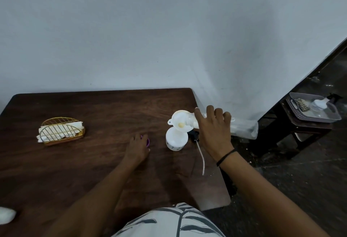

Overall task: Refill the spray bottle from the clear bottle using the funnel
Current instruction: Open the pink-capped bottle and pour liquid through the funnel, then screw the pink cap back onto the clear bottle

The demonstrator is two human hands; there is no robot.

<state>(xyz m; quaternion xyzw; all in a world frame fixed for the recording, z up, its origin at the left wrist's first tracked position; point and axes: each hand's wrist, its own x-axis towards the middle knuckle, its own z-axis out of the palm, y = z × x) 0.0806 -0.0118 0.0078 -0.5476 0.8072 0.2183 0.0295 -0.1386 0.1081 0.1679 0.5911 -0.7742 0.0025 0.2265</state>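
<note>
White funnel [180, 120] sits in the neck of the white spray bottle [176, 141], upright near the right edge of the counter [93, 161]. The right hand [214, 131] has its fingers wrapped round the clear bottle [242, 127], tipped on its side with the mouth over the funnel: pouring looks underway. The left hand [138, 148] rests loosely over a purple cap [147, 142]. The spray head [194, 135] lies beside the bottle. Next, a steady tilt, then screwing that head back on.
</note>
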